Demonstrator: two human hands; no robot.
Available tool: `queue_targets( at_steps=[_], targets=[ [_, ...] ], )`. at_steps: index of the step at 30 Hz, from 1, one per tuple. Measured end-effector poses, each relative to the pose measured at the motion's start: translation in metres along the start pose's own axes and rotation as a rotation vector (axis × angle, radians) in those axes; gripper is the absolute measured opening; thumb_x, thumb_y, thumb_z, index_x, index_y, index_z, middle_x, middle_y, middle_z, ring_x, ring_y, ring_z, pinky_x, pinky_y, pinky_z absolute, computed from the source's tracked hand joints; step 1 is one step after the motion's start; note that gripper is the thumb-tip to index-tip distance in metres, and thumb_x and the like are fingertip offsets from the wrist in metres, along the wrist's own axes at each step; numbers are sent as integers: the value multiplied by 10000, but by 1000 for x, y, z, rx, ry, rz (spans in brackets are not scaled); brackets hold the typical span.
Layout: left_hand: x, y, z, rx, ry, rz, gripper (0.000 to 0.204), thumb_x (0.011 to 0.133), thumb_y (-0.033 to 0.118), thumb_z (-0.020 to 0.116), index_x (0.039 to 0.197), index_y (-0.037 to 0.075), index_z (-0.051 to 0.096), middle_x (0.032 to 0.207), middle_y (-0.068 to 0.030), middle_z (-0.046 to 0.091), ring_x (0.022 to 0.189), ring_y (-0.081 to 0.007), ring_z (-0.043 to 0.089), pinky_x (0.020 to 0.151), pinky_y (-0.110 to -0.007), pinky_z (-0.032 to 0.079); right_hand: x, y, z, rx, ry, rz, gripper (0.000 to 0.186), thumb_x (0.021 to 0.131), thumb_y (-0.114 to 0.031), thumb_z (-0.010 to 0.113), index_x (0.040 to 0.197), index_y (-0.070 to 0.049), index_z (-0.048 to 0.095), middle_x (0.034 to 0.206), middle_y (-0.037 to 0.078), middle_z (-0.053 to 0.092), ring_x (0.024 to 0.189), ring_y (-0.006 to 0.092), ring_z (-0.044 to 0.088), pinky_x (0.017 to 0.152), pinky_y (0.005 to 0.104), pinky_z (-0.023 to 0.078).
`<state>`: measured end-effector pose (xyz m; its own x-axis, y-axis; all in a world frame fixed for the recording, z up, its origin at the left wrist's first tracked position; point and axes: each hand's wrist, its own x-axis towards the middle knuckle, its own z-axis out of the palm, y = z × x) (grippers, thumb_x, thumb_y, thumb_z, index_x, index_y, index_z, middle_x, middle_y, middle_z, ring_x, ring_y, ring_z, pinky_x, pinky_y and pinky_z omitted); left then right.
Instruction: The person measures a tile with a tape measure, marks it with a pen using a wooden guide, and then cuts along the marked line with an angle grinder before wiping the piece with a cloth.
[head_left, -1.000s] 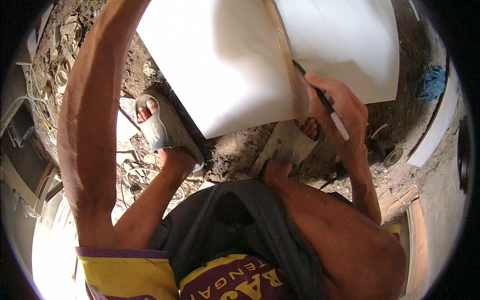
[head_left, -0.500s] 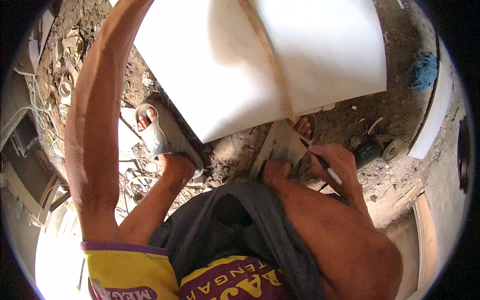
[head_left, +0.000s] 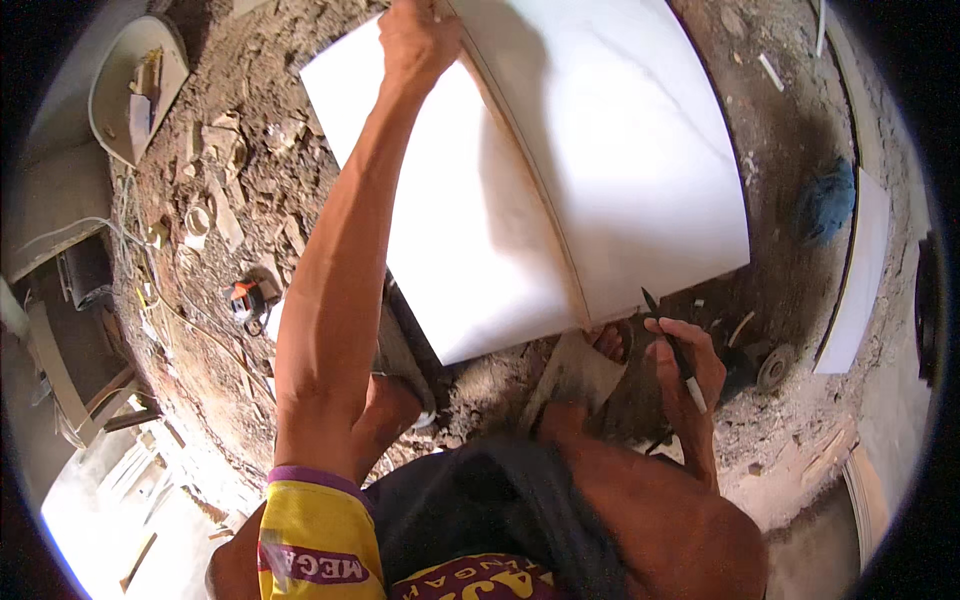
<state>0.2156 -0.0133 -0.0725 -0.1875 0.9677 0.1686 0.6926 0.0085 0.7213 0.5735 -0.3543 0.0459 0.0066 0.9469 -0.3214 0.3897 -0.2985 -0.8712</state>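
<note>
A large white panel point(head_left: 660, 180) with a glossy face lies before me, its near edge just past my sandalled feet. Across it runs a narrow brown strip point(head_left: 535, 175), like a thin wooden straightedge, from the far side to the near edge. At the strip's far end my left hand point(head_left: 418, 42) has its fingers closed around it; the fingertips are partly hidden. My right hand point(head_left: 690, 365) pinches a dark pen point(head_left: 696, 393) with a white end, its tip pointing up toward the panel's near edge at the right.
A black-and-orange tape measure point(head_left: 243, 298) lies left of my forearm. Rubble and a cut pipe ring point(head_left: 197, 220) litter the ground. Beside my right hand sits a dark tool with a round disc point(head_left: 775, 368). Farther right are blue crumpled plastic point(head_left: 830, 202) and a white offcut point(head_left: 858, 270).
The view has shifted, bringing my left hand into sight at the strip's far end. My right hand has raised the pen from beside my foot toward the panel's near edge.
</note>
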Motion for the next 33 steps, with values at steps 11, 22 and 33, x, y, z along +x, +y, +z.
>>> queue_targets(
  at_steps=[11, 22, 33],
  targets=[
    [62, -110, -316, 446, -15, -63, 348, 958, 188, 725, 1286, 70, 724, 1138, -110, 784, 896, -184, 771, 788, -356, 610, 84, -78, 28, 386, -163, -60, 194, 1063, -69, 545, 1200, 40, 628, 901, 74, 671, 858, 176, 660, 842, 324, 522],
    [-62, -91, -189, -524, -118, -224, 438, 1061, 438, 597, 1282, 76, 704, 1215, -123, 741, 1018, -205, 684, 923, -411, 571, 119, -98, 78, 743, -582, 289, 377, 1134, -391, 424, 1173, -44, 568, 696, -15, 461, 518, 47, 310, 489, 219, 268],
    [-161, 143, -88, -1100, -549, -309, 267, 1026, 227, 698, 1203, 34, 753, 1058, -123, 787, 914, -139, 695, 777, -285, 531, 126, -103, 71, 576, -415, 194, 391, 1111, -455, 495, 1087, -76, 589, 638, -54, 404, 517, 50, 305, 493, 240, 261]
  ],
)
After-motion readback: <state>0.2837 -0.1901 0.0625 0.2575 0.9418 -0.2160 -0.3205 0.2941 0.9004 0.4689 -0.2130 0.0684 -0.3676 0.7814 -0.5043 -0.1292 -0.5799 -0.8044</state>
